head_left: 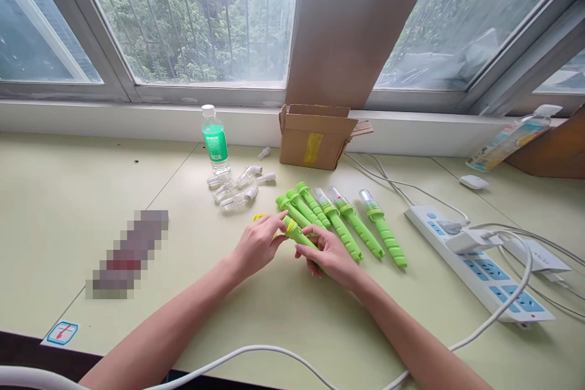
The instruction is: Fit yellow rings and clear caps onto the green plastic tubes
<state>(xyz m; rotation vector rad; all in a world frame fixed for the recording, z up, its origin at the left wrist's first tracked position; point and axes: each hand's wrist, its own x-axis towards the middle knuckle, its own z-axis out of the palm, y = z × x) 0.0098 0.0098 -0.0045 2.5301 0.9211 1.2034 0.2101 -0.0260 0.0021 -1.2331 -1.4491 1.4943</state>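
Note:
Both my hands meet over one green ridged tube [296, 233] lying low above the pale green table [91, 195]. My right hand [329, 256] wraps round its lower shaft, fingers closed. My left hand [258, 244] pinches the tube's capped end, where a bit of yellow shows. Just beyond lie several more green tubes [340, 225] side by side, some with clear caps. A cluster of clear plastic caps [237, 190] sits farther back to the left.
A green-labelled water bottle [215, 141] and an open cardboard box [315, 134] stand by the window sill. A white power strip [479, 265] with plugs and cables lies at the right. A white cable [256, 353] crosses the near edge. A blurred object [130, 254] lies left.

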